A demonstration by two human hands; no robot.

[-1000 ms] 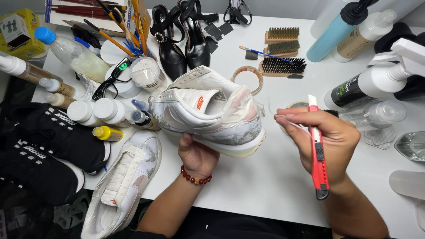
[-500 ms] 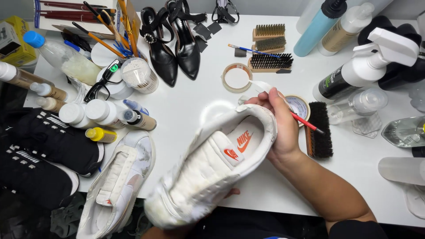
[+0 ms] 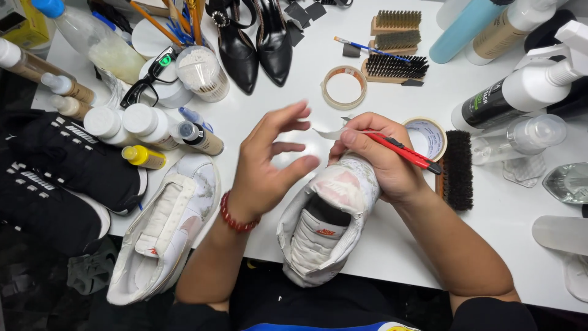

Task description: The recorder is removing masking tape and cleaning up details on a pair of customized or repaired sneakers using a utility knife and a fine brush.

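White sneakers: 2; right hand point(image 3: 383, 165) grips red cutter point(image 3: 404, 151), left hand point(image 3: 269, 165) open.

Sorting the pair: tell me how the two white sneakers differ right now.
The held sneaker stands toe-up under the right hand; the other sneaker lies flat on the table, untouched. The held sneaker's toe is covered with tape; the other's tongue is. Both are white.
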